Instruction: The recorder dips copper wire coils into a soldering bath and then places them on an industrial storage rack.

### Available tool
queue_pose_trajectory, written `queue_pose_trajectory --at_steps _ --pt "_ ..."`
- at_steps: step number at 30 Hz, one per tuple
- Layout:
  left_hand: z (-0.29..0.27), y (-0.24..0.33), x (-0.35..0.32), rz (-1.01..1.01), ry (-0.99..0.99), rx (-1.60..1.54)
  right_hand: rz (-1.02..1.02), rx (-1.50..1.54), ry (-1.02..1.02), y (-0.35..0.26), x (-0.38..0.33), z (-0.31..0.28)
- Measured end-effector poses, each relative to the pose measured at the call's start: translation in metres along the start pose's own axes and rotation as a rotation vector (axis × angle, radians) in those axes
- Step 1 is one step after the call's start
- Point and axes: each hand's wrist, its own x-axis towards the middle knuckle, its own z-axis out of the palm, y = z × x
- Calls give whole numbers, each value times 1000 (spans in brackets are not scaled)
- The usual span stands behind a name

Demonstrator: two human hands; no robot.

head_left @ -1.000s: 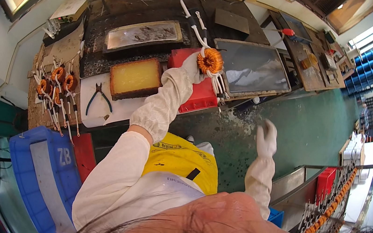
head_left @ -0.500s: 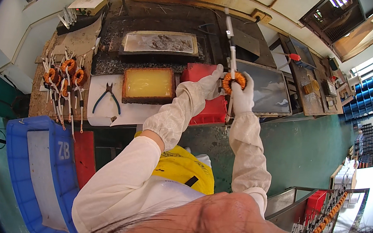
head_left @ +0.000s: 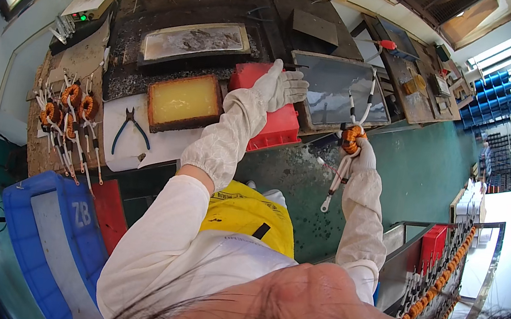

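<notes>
My right hand (head_left: 366, 156), in a white glove, grips a toroidal coil (head_left: 352, 140) wound with orange copper wire. White-sleeved leads stick up and hang down from the coil, and a ring terminal shows at the lower end. The coil hangs past the bench's front edge, over the green floor. My left hand (head_left: 281, 88), also gloved, is open with its fingers stretched out to the right and nothing in it. It hovers over or rests on a red plastic bin (head_left: 277, 129); I cannot tell which. Right of it lies a shallow tray with a grey, shiny surface (head_left: 337, 86).
Several orange coils with leads (head_left: 69, 110) lie at the bench's left, near cutting pliers (head_left: 128, 123). A pan of yellowish material (head_left: 184, 102) stands beside a rectangular solder pot (head_left: 194, 45). A blue crate (head_left: 51, 242) is lower left; a rack of coils (head_left: 440, 274) stands lower right.
My right hand has moved right and down with the coil, away from the bench. My left hand has come off the coil and its fingers have spread. The view has shifted slightly.
</notes>
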Motion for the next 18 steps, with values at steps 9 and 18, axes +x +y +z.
queue_pose_trajectory --at_steps 9,18 --pt "1 0 -1 12 -34 -34 -748 -1450 258 -12 -23 -26" --pt "3 1 -3 14 -24 -58 -631 -1613 265 -18 -33 -23"
